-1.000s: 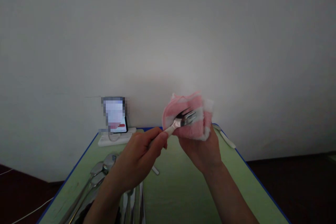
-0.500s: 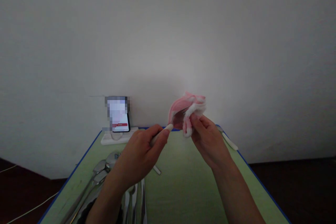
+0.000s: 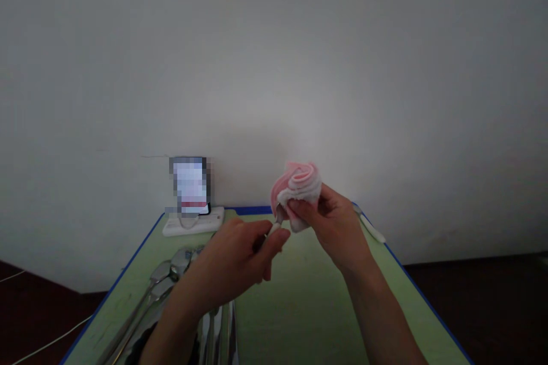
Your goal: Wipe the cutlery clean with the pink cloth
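My left hand (image 3: 246, 254) grips a white-handled piece of cutlery (image 3: 274, 229) between thumb and fingers. A short stretch of its metal neck shows; the head is hidden inside a pink and white fluffy cloth (image 3: 295, 179). With my right hand (image 3: 338, 225) I pinch that cloth bunched around the metal end, the thumb pressing on its front. Both hands are held above the green table, close together. Whether the covered end is a spoon or a fork cannot be seen.
Several metal spoons (image 3: 182, 259) and other long metal cutlery (image 3: 217, 328) lie at the table's left, partly behind my left forearm. A phone (image 3: 192, 185) leans by a white power strip (image 3: 194, 222). Another white-handled utensil (image 3: 373, 229) rests at the right edge. A wall (image 3: 274, 57) stands behind.
The cloth has come down and left, and is now folded around the metal end instead of spread open. My left hand has lowered slightly with the handle.
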Available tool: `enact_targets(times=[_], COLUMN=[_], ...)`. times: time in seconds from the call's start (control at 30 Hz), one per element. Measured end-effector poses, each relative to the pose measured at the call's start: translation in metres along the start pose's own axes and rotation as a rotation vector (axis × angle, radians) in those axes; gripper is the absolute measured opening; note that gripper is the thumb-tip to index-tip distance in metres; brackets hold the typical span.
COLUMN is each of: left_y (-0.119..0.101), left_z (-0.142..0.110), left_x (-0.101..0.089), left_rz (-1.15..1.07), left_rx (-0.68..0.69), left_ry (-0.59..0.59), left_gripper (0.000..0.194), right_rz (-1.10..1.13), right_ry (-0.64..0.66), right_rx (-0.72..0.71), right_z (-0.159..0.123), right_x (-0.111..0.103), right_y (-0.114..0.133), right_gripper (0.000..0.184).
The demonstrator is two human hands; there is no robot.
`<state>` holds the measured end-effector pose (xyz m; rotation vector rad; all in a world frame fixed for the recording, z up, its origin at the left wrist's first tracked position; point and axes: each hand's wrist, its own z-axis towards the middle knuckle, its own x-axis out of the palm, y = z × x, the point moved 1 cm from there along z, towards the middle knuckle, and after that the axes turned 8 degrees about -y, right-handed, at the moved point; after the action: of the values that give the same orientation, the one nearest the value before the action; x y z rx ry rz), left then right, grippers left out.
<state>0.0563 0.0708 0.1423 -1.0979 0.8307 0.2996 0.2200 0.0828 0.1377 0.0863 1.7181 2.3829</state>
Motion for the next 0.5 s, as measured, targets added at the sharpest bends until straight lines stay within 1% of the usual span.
enact_targets(times=[0.07,0.13,0.2,0.3,0.33,0.43,0.5], left_y=[0.001,0.002,0.004,0.008,0.009,0.011,0.010], left_z=[0.000,0.000,0.000,-0.001,-0.001,-0.001,-0.001], left_x=[0.000,-0.001,-0.002,-0.005,-0.006,-0.009,-0.011], left_rz=[-0.023,-0.071,-0.120,-0.167,-0.185,-0.260,-0.303], left_rx=[-0.018,-0.043,-0.067,-0.092,-0.100,-0.111,-0.116], left_ry=[0.002,-0.006,-0.037,-0.116,-0.142,-0.188,-0.204], left_gripper=[0.037,0.029,0.022,0.011,0.010,0.030,0.032], right_rz=[-0.052,-0.056,-0.018,0.006,-0.001,-0.017,-0.004], right_ry=[0.022,0.042,0.039,0.017,0.019,0.052,0.067], right_rx=[-0.002,0.007,0.009,-0.013,-0.023,-0.034,-0.029], right_z=[0.000,0.001,0.003,0.005,0.005,0.006,0.006], right_x=[-0.001,-0.003,-0.005,-0.008,-0.009,-0.011,-0.013], right_y=[-0.001,-0.003,-0.006,-0.009,-0.009,-0.010,-0.010], right_gripper=[0.026,0.027,0.029,0.030,0.031,0.031,0.030])
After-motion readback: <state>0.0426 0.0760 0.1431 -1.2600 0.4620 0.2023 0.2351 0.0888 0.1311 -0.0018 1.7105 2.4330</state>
